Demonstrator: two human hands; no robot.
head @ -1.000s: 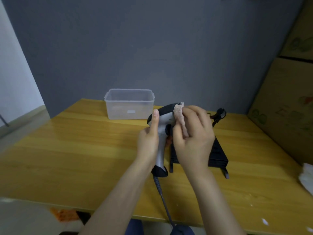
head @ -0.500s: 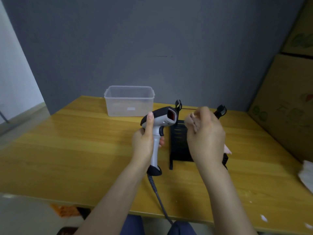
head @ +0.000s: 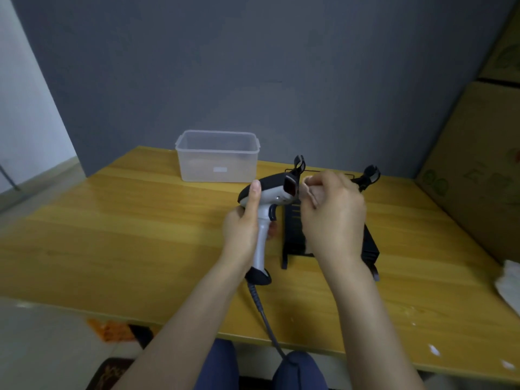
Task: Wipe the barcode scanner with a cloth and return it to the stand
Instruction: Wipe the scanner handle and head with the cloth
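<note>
We hold the scanner [head: 268, 192] upright above the table [head: 126, 235], its red window turned right. Our left hand [head: 243, 232] grips its pale handle, thumb laid up the back of the head. Our right hand [head: 330, 215] is bunched around a small pinkish cloth [head: 308, 190], pressed just beside the window. The black stand [head: 295, 235] lies on the table behind our hands. A clear plastic box [head: 218, 156] sits farther back, and the cord [head: 267, 322] trails down toward our lap.
</note>
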